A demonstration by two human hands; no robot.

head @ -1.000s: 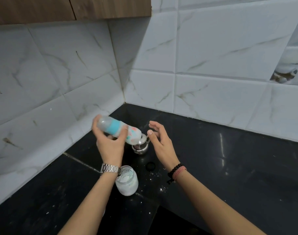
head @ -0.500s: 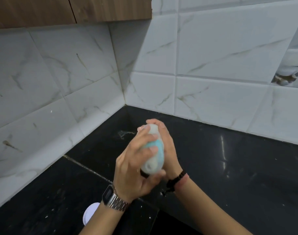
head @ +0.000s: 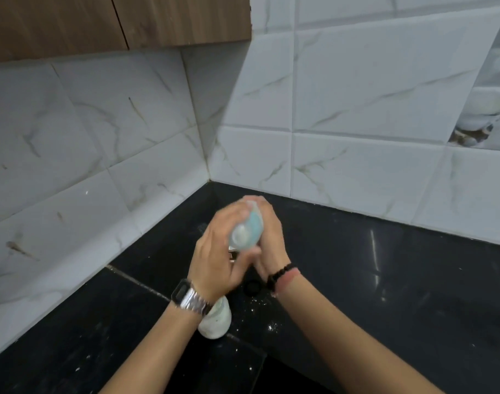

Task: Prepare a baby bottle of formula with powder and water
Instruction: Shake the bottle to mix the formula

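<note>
Low in the frame, just under my left wrist, the powder jar (head: 216, 322) stands on the black surface (head: 385, 294), with spilled powder specks (head: 268, 322) scattered beside it; a moment ago my left hand alone tipped the bottle sideways near a steel cup, and my right was free. Now, at centre frame, both hands grasp the baby bottle (head: 247, 233) between them; my left hand (head: 219, 257) wraps its near side, my right hand (head: 267, 237) cups the far side; the blur suggests I am shaking it, so mixing has likely begun. Beyond, marbled tiles (head: 357, 95) rise to a wooden cabinet (head: 115, 21) at upper left.
</note>
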